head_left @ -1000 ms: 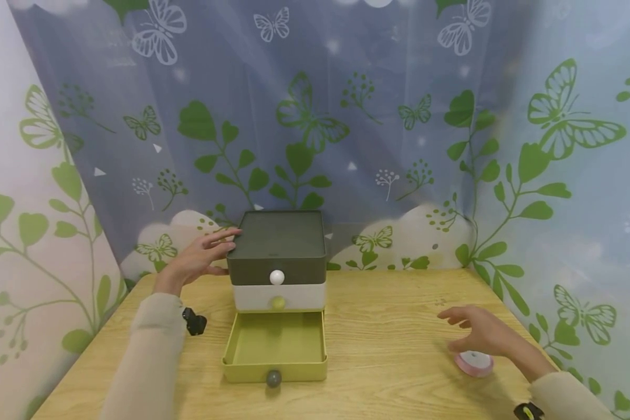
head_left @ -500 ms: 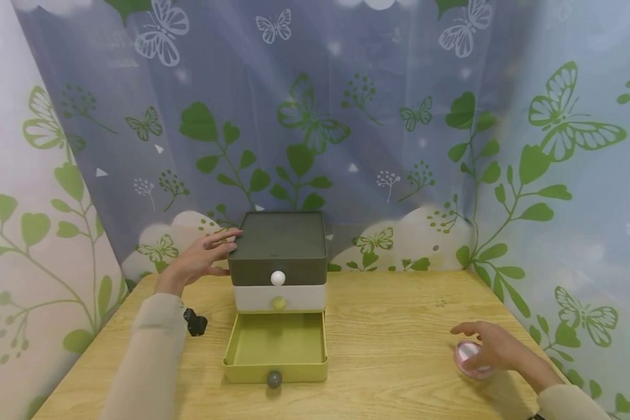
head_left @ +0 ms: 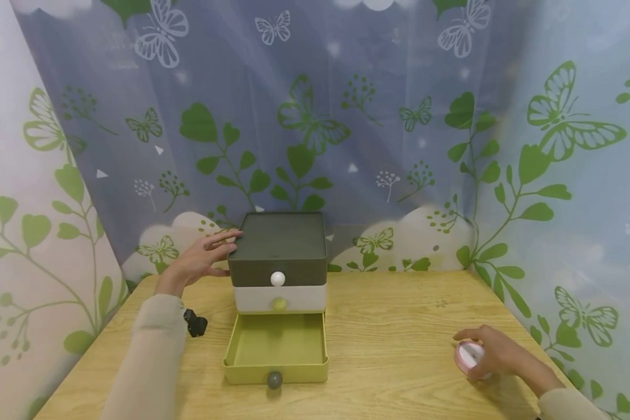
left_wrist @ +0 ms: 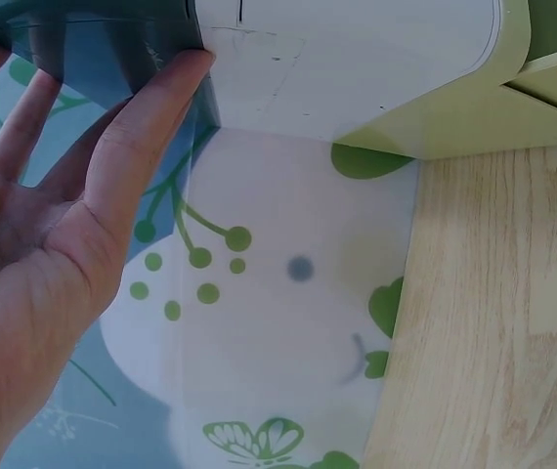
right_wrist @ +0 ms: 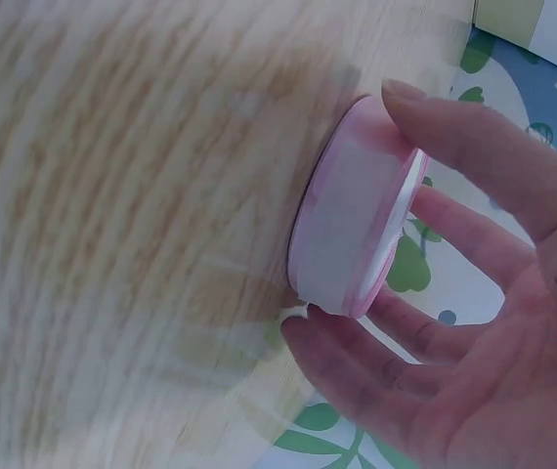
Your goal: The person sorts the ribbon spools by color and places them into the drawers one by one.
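A small three-tier drawer box [head_left: 283, 236] stands left of the table's middle: dark green on top, white in the middle, yellow-green below. Its bottom drawer [head_left: 247, 373], with a grey knob, is pulled out and has nothing in it. My left hand [head_left: 195, 263] rests its extended fingers on the box's upper left side; in the left wrist view, fingertips and thumb touch the dark top tier [left_wrist: 112, 34]. On the right, my right hand [head_left: 506, 354] holds a round pink-and-white ribbon spool [right_wrist: 347, 205] between thumb and fingers. The spool is on the table, partly covered by the hand.
The wooden table [head_left: 388, 350] lies under both hands. A patterned curtain [head_left: 378, 192] with butterflies and leaves closes off the back and both sides. Black wrist gear [head_left: 195, 324] shows beside my left sleeve.
My right hand has come down and slightly right onto the ribbon spool and now grips it; the spool looks a little tilted. My left hand and the drawer box have stayed put.
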`<state>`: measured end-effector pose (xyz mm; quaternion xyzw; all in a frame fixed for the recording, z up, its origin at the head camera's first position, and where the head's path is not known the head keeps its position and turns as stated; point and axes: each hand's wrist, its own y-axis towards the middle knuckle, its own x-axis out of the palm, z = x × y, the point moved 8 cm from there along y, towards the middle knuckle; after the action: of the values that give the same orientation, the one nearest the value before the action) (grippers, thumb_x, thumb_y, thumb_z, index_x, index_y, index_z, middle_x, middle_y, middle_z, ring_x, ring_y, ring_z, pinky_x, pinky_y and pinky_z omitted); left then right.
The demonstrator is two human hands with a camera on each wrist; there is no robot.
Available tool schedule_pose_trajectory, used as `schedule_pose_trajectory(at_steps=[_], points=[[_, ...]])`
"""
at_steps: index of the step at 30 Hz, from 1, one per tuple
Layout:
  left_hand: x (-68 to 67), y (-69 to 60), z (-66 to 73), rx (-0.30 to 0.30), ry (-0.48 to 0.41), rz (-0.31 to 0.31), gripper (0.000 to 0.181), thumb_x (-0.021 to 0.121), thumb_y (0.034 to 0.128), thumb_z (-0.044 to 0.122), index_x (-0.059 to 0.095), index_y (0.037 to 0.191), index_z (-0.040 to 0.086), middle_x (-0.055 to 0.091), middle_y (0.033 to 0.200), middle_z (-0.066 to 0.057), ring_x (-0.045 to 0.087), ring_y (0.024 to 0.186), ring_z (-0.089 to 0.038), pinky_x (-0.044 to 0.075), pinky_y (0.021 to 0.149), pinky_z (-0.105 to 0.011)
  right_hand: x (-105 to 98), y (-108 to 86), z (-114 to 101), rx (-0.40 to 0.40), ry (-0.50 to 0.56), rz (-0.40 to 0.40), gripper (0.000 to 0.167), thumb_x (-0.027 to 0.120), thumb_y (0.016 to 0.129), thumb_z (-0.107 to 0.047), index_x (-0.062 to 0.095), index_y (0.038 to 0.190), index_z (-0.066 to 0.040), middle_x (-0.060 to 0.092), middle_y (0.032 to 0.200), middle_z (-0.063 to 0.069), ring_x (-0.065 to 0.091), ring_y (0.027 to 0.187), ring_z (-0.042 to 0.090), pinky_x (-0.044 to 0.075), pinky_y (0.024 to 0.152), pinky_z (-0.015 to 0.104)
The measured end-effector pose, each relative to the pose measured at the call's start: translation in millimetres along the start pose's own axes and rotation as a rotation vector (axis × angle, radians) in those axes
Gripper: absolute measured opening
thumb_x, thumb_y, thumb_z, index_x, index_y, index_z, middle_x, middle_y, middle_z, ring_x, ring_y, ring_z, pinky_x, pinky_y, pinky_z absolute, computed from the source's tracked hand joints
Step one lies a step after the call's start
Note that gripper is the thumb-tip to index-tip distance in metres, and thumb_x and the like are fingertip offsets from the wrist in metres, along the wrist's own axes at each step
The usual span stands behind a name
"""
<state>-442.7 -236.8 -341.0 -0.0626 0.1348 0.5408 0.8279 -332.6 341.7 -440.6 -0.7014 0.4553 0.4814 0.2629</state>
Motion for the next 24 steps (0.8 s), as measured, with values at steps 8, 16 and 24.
schedule_pose_trajectory(at_steps=[8,16,24], points=[[0.1,0.6,0.5,-0.004,0.006,0.003,0.062,0.052,0.1095,0.035,0.028,0.164,0.016,0.007,0.174,-0.02,0.011,0.156,-0.054,0.054,0.105,-0.059,0.2,-1.0,2.7,0.046,0.024,-0.018,0.06,0.094,0.056,-0.011,0.075,0.112,-0.004,0.073,0.106,0.015,0.058,0.092,0.022,0.044,0.073,0.027],[0.0,0.7,1.0,-0.006,0.014,0.001,0.063,0.053,0.1091,0.035,0.028,0.164,0.016,0.009,0.173,-0.021,0.008,0.156,-0.055,0.053,0.106,-0.061,-4.1,1.5,-0.2,0.07,0.038,-0.051,0.058,0.091,0.056,-0.008,0.076,0.112,-0.005,0.073,0.107,0.012,0.057,0.09,0.019,0.045,0.073,0.029],[-0.5,0.8,0.5,-0.004,0.006,-0.002,0.063,0.052,0.1094,0.035,0.029,0.164,0.016,0.007,0.173,-0.02,0.009,0.156,-0.054,0.053,0.106,-0.061,-11.8,4.4,-8.8,0.029,0.016,-0.039,0.055,0.089,0.057,-0.006,0.077,0.111,-0.006,0.074,0.108,0.012,0.057,0.091,0.018,0.044,0.074,0.029]])
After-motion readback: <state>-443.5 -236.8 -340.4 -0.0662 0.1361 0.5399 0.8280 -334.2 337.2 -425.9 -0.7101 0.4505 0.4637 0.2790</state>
